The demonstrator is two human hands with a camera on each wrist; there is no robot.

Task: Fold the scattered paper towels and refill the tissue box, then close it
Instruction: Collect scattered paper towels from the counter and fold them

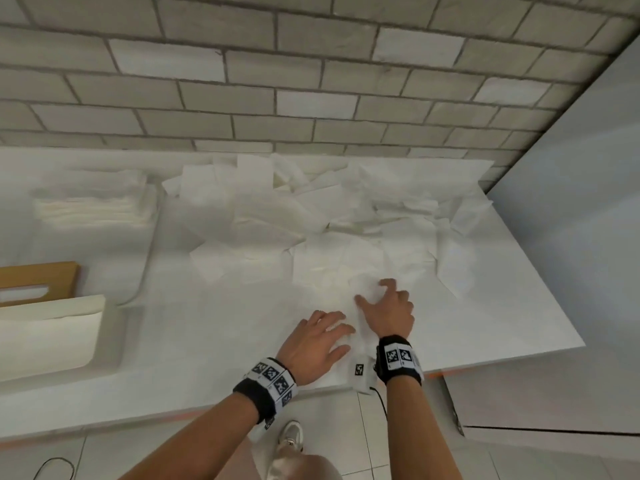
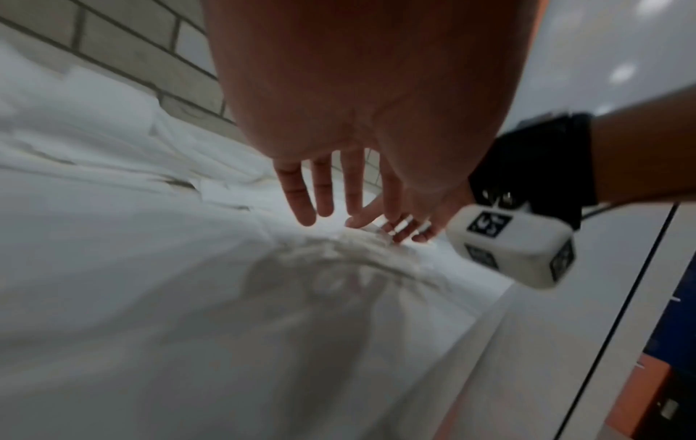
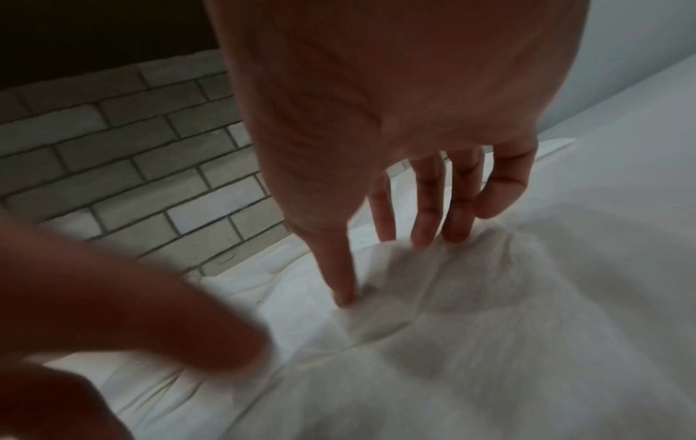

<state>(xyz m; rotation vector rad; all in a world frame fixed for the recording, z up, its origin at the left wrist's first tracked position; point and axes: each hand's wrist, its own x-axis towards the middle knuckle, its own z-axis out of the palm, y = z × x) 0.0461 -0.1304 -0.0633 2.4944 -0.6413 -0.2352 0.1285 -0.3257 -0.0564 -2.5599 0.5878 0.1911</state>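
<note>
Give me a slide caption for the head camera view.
Both hands, left hand and right hand, flatten a paper towel on the white counter before a scattered pile.

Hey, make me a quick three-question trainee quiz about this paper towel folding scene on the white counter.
1. True or false: both hands press the same white paper towel flat at the near counter edge.
2. Where is the neat stack of folded white paper towels? A) far left by the tiled wall B) beside the right hand C) on the floor
3. Fill in: the brown cardboard tissue box lies to the ____ of the left hand.

Key: 1 true; 2 A; 3 left
</note>
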